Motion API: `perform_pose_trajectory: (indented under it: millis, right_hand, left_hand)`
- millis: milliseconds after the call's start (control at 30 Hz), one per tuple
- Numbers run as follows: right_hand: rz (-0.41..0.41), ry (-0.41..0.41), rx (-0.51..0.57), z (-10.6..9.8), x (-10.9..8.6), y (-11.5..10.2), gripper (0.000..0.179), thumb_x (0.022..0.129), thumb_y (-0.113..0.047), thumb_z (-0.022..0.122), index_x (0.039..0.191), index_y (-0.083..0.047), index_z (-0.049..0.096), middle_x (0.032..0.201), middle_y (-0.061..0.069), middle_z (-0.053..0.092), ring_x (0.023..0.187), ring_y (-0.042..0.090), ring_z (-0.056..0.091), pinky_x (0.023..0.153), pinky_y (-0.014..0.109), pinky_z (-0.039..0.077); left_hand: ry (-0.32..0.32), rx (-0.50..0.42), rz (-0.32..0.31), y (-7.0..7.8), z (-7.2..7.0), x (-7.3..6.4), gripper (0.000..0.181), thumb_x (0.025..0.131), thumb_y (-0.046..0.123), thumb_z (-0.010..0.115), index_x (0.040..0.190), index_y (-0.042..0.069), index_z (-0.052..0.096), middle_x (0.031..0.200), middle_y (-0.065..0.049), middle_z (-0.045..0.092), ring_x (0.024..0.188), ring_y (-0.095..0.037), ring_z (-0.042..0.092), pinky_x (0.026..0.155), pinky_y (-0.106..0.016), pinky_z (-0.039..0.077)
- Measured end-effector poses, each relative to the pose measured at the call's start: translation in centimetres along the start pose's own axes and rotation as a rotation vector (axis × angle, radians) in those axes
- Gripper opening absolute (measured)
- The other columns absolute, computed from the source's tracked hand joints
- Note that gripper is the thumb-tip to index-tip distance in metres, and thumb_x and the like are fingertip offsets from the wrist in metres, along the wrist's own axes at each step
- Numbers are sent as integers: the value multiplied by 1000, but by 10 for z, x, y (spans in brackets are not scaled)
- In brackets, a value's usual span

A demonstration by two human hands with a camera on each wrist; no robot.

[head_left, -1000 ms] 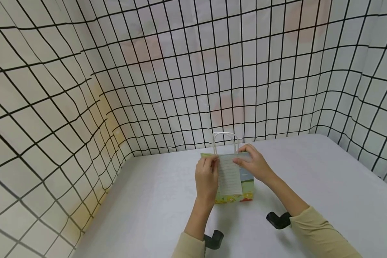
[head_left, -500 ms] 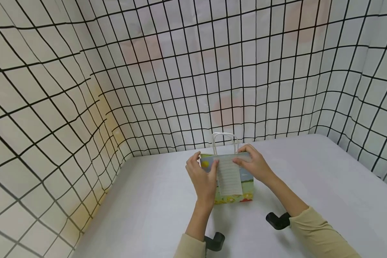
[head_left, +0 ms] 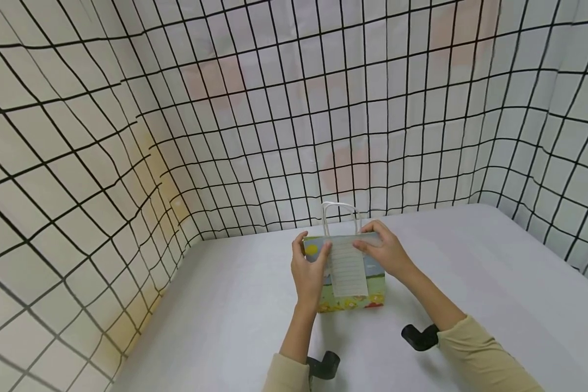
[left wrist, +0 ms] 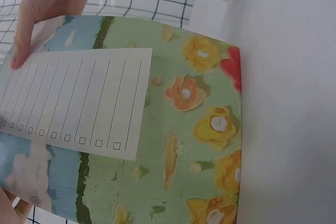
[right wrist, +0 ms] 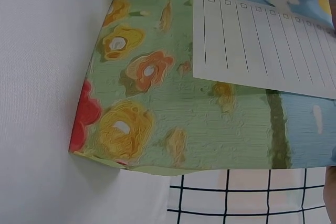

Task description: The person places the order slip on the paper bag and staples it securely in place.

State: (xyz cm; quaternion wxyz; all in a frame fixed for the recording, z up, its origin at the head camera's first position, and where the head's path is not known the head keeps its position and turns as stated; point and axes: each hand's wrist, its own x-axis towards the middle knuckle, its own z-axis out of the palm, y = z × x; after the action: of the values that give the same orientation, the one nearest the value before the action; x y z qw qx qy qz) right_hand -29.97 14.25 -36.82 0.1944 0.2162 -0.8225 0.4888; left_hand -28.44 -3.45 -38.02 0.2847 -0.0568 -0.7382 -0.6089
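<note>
Black netting [head_left: 368,134] backs a flowered bag [head_left: 375,280] that lined paper [head_left: 350,272] overlaps.

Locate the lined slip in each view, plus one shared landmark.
Head: lined slip just right of centre, lower half, in front of the bag.
Left wrist: lined slip at left, mid-height, running to the left edge.
Right wrist: lined slip upper right, running to the right edge.
Landmark: red flower by the bag's bottom corner.

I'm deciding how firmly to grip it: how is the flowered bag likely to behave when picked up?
The flowered bag is probably light, since its panels look like paper. It seems moderately stiff, as its front looks mostly flat, though a hard squeeze could crease it. Its looped handles look thin, so they'd likely flex.
</note>
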Motion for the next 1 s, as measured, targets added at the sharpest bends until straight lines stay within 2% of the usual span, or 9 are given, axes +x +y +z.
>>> perform_pose_trajectory:
  millis: [133,233,300,367,467,567,667,800,1000]
  right_hand:
    - [21,-3,20,1,-1,-2,30,83,-19,65,103,-2,50,107,11,51,104,24,47,92,49,39]
    - [29,4,33,2,-1,-3,31,83,-19,65,104,-2,49,108,13,52,104,25,48,92,50,38]
    - [40,6,45,2,-1,-3,33,83,-18,65,106,-2,48,110,15,52,107,28,47,93,52,36]
    - [55,9,54,2,-2,-3,35,83,-18,65,108,-2,46,112,16,52,109,30,47,93,53,35]
    - [83,20,65,2,-2,-3,41,83,-18,66,113,-4,42,114,17,48,107,32,47,87,49,39]
    - [120,32,92,2,-2,-3,49,82,-18,67,120,-6,38,111,15,43,97,28,46,77,39,42]
    - [146,38,128,3,-3,-3,50,82,-17,67,121,-5,38,111,15,41,96,25,43,75,34,41]
    - [186,34,130,4,-3,-3,41,83,-21,66,111,-4,42,111,15,48,98,24,46,77,34,41]
    - [238,26,176,6,-5,0,36,84,-23,65,103,-6,40,88,9,58,75,13,55,66,29,46]
  left_hand:
    - [-11,-47,-2,-2,-2,1,54,77,33,70,122,14,47,75,1,48,62,-8,41,53,-19,37]
    - [-35,-76,7,-4,-2,3,52,78,31,70,121,13,48,73,3,43,58,-6,36,51,-18,34]
    - [-61,-89,3,-6,-3,4,51,78,30,70,121,12,49,78,-1,47,59,-7,34,52,-19,34]
    - [-91,-94,-9,-7,-4,6,48,79,29,69,121,13,51,93,-4,54,71,-4,41,60,-20,39]
    - [-156,-131,-61,-8,-6,9,41,80,27,69,116,15,55,97,-3,59,74,-4,48,64,-20,44]
    - [-221,-208,-115,-5,-9,11,32,81,21,68,109,10,60,83,3,59,67,-5,51,60,-21,45]
    - [-259,-262,-139,4,-14,10,25,82,16,67,101,1,61,73,9,57,63,-6,52,57,-21,43]
    - [-266,-282,-147,15,-17,8,24,82,15,67,94,-5,59,68,11,57,61,-7,53,56,-20,43]
    - [-271,-293,-159,16,-17,9,23,82,12,67,92,-7,59,69,12,58,62,-6,52,57,-19,42]
